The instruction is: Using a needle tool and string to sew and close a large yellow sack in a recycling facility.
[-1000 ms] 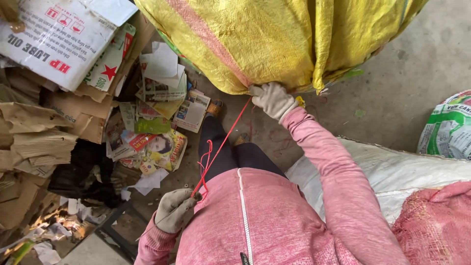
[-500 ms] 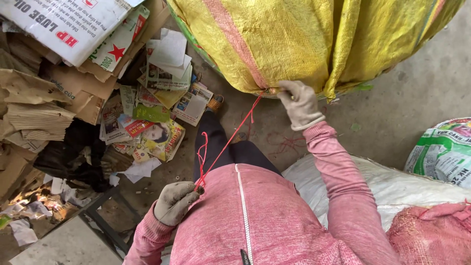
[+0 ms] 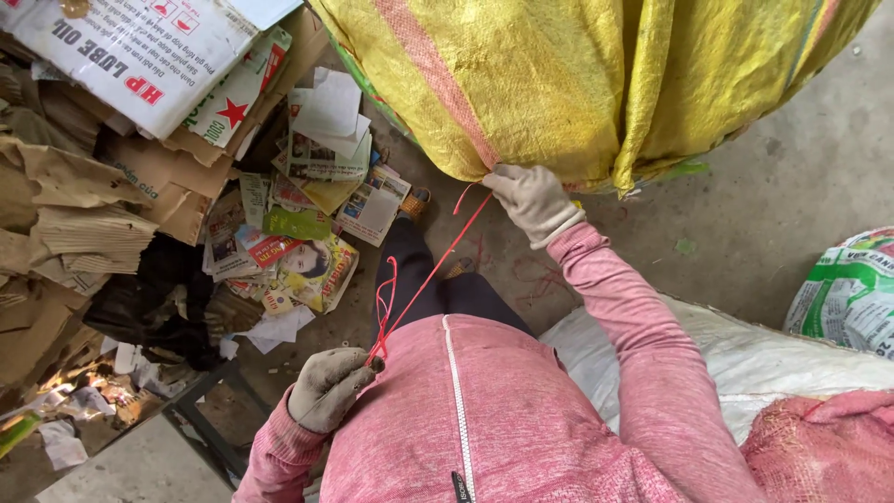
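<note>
Where hands pull: thin red string (image 3: 430, 270), taut, looped near left hand (image 3: 328, 387).

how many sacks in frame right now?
4. A yellow sack at top centre, a white sack lower right, a pink mesh sack at the bottom-right corner, and a green-printed sack at the right edge. Others may be hidden out of frame.

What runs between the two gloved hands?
In the head view, a thin red string stretches taut from the left hand to the right hand at the yellow woven sack.
</note>
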